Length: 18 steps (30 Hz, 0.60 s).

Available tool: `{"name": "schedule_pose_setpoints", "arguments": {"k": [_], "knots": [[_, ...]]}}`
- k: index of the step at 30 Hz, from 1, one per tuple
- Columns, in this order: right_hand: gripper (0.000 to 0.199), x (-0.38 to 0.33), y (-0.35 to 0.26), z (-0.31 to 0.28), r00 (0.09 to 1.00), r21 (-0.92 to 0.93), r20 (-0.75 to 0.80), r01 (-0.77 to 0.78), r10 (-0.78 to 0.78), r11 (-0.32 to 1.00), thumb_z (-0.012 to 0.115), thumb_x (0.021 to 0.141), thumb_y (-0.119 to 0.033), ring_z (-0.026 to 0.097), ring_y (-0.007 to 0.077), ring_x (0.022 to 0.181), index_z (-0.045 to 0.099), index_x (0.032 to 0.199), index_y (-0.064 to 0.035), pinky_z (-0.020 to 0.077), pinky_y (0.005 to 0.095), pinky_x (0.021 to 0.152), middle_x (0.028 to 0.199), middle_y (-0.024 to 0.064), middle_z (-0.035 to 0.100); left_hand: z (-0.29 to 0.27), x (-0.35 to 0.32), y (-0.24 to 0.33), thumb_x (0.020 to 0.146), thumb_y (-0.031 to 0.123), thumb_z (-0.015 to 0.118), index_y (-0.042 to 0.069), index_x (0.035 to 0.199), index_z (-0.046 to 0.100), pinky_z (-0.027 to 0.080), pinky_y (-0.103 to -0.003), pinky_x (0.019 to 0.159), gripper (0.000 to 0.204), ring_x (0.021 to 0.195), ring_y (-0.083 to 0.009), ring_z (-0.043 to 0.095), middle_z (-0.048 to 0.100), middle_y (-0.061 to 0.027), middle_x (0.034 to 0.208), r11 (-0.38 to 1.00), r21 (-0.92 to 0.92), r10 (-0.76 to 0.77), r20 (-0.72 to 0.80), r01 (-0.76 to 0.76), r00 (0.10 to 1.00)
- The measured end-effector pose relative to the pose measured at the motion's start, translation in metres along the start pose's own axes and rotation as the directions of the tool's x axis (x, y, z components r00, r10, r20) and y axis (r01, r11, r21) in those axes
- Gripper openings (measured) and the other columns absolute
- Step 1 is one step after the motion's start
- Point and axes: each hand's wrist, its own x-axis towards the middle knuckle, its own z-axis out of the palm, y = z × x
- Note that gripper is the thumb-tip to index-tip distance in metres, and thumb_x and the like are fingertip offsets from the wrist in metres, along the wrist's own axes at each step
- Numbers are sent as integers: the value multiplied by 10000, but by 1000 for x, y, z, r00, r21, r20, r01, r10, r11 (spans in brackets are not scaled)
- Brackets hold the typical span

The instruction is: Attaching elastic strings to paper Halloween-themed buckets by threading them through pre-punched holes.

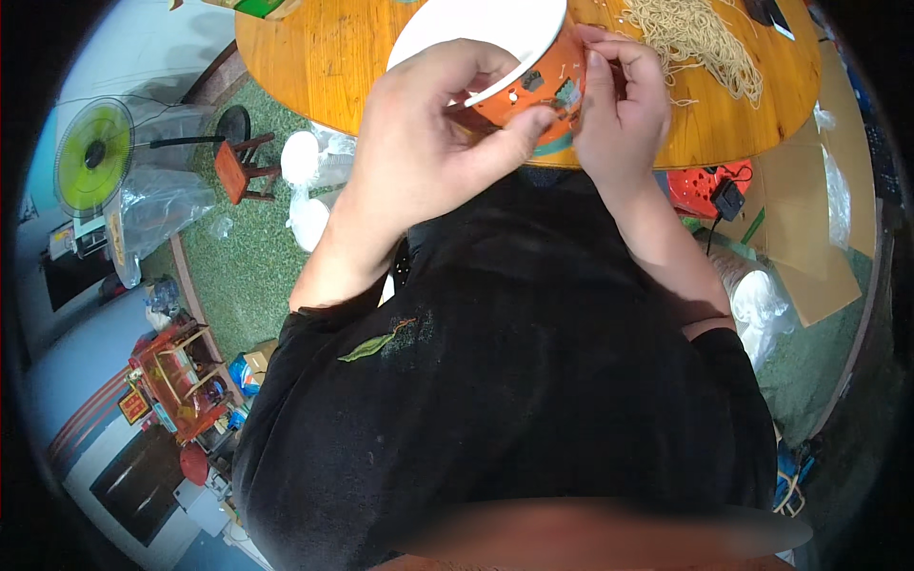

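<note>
An orange printed tub (543,88) with a white inside is tilted at the table's near edge, its mouth toward the upper left. My left hand (428,128) is closed on its rim, with the fingers inside and the thumb on the printed outer wall. At the tub's right side, my right hand (624,109) is closed, thumb and fingertips pinched against the wall. Whether something small sits between those fingertips is hidden. A loose pile of beige cord (700,43) lies on the table just beyond my right hand.
The round wooden table (314,57) spans the top. Left on the green floor are a green fan (93,154), a small red stool (233,171) and white cup stacks (300,160). At right are a red perforated box (695,190), a cable adapter (728,198) and cardboard (804,238).
</note>
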Motion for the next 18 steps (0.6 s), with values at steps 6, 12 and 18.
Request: {"name": "schedule_pose_setpoints", "arguments": {"k": [6,12,18], "knots": [[40,5,-1,3,1000,-3,-25,-1,1,1000,538,1043,7,679,178,1089,564,1068,25,528,298,973,1203,165,701,0,0,-5,868,111,839,-33,1042,718,573,-249,704,256,801,-124,711,737,-75,897,987,161,-20,108,3,994],[48,5,-7,-1,980,65,-10,-198,199,978,572,1027,2,706,149,977,593,1052,36,563,273,869,1160,145,724,1,3,-8,847,177,838,11,1037,730,585,-313,628,274,727,-241,748,720,-127,894,979,205,5,73,-20,997],[67,0,-14,-3,999,-113,16,-36,38,993,630,995,-7,710,124,917,648,1025,50,572,259,807,1086,122,744,10,6,-1,846,164,857,15,1060,755,589,-288,724,281,798,-162,728,764,-86,935,955,291,27,92,-53,995]]}}
